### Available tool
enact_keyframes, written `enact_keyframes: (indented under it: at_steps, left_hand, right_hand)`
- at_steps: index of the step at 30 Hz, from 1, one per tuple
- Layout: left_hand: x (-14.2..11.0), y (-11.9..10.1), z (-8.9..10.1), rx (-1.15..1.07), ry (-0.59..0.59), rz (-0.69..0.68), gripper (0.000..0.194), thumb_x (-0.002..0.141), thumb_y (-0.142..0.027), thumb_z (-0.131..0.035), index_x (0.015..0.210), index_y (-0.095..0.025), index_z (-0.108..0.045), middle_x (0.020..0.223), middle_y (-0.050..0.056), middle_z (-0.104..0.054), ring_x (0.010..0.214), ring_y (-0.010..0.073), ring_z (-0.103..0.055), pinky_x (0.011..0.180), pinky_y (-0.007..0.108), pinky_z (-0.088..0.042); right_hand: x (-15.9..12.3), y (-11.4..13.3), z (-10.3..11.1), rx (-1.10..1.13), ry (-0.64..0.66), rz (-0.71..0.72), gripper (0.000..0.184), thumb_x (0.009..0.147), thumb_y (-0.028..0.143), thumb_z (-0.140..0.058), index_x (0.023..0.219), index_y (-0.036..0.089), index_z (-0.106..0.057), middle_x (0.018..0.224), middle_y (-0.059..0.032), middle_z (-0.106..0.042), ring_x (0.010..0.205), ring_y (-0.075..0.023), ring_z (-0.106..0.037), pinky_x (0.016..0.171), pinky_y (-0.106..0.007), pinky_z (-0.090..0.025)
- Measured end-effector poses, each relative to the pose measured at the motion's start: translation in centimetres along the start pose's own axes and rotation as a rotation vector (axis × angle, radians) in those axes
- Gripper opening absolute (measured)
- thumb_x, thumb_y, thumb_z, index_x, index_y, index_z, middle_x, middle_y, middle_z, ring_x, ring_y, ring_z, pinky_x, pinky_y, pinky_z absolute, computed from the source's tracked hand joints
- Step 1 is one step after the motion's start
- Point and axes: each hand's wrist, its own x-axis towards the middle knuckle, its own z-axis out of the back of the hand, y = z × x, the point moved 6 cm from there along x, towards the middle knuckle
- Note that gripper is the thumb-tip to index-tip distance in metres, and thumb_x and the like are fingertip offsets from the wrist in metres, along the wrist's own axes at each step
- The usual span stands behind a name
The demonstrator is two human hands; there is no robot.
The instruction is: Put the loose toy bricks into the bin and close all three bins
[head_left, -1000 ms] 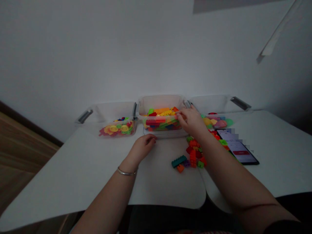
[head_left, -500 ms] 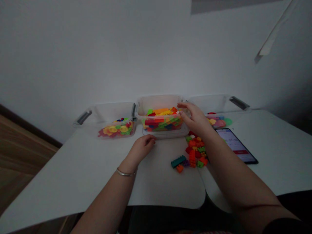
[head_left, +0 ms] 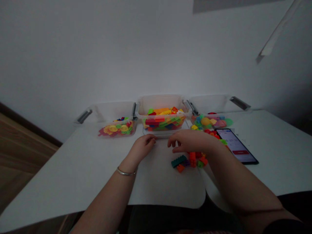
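Note:
My left hand [head_left: 144, 146] rests on the white table with its fingers curled in, at the front edge of a clear lid or tray [head_left: 162, 135]; nothing shows in it. My right hand [head_left: 186, 141] hangs over a loose pile of toy bricks, palm down, fingers bent and apart, holding nothing I can see. It covers part of the pile. In front of it lie a teal brick [head_left: 178, 161], a small orange brick [head_left: 180, 168] and a purple brick [head_left: 186, 163]. Behind both hands, a clear plastic box [head_left: 161, 97] holds many coloured bricks.
Another clear box [head_left: 112, 107] with yellow, red and green toy pieces stands at the left. A third box [head_left: 211, 100] with round coloured pieces stands at the right. A lit phone [head_left: 237, 146] lies beyond my right forearm. The wall [head_left: 156, 48] rises behind the boxes.
My right hand has moved from the right rim of the middle box down and toward me, over the brick pile. My left hand has stayed in place.

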Motion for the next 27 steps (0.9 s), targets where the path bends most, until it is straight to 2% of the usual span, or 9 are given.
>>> enact_keyframes:
  at_steps: [3,7,12,15,20,27]
  left_hand:
    - [0.0,0.1,-0.1,-0.015,0.000,0.007,0.029,0.085,-0.031,-0.048,0.098,-0.019,-0.070,0.091,0.007,-0.074,0.088,0.0229,-0.068,0.079,0.032,-0.051]
    - [0.1,0.5,-0.2,-0.019,0.002,0.007,0.028,0.085,-0.033,-0.048,0.097,-0.019,-0.070,0.091,0.007,-0.074,0.088,0.0226,-0.068,0.078,0.031,-0.052]
    - [0.2,0.6,-0.4,-0.022,-0.001,0.000,0.029,0.085,-0.032,-0.047,0.097,-0.019,-0.070,0.092,0.007,-0.074,0.088,0.0225,-0.068,0.078,0.032,-0.052]
    - [0.2,0.5,-0.4,-0.027,0.001,-0.003,0.029,0.085,-0.031,-0.047,0.098,-0.018,-0.070,0.093,0.007,-0.074,0.088,0.0227,-0.068,0.079,0.032,-0.051]
    - [0.1,0.2,-0.2,-0.022,0.004,-0.009,0.028,0.084,-0.031,-0.047,0.096,-0.018,-0.070,0.091,0.007,-0.074,0.086,0.0227,-0.067,0.078,0.033,-0.050]
    - [0.0,-0.2,-0.1,-0.009,0.014,-0.012,0.028,0.085,-0.030,-0.046,0.094,-0.018,-0.070,0.090,0.007,-0.073,0.085,0.0229,-0.067,0.078,0.033,-0.049]
  right_hand:
    - [0.3,0.6,-1.9,-0.084,0.123,-0.053,0.029,0.071,0.031,-0.075,0.099,0.027,-0.074,0.091,-0.0022,-0.074,0.075,-0.0197,-0.066,0.056,-0.027,-0.042]
    - [0.7,1.0,-3.2,-0.166,0.174,-0.089,0.028,0.063,0.032,-0.079,0.089,0.026,-0.074,0.085,-0.0025,-0.075,0.072,-0.0212,-0.066,0.052,-0.026,-0.039]
    - [1.4,0.4,-3.2,-0.187,0.072,-0.051,0.015,0.073,0.027,-0.071,0.087,0.027,-0.074,0.085,-0.0030,-0.075,0.071,-0.0195,-0.067,0.054,-0.026,-0.042]
    - [1.9,-0.3,-3.0,-0.208,0.002,-0.070,0.016,0.077,0.026,-0.067,0.091,0.025,-0.074,0.089,-0.0053,-0.075,0.073,-0.0213,-0.068,0.056,-0.028,-0.045]
    - [2.4,-1.1,-2.8,-0.234,-0.049,-0.133,0.014,0.078,0.028,-0.064,0.086,0.022,-0.075,0.083,-0.0074,-0.074,0.071,-0.0228,-0.068,0.058,-0.030,-0.048]
    - [2.2,-1.0,-1.5,-0.186,-0.101,-0.144,0.022,0.079,0.027,-0.062,0.098,0.019,-0.070,0.093,-0.0101,-0.074,0.080,-0.0259,-0.068,0.062,-0.031,-0.047]
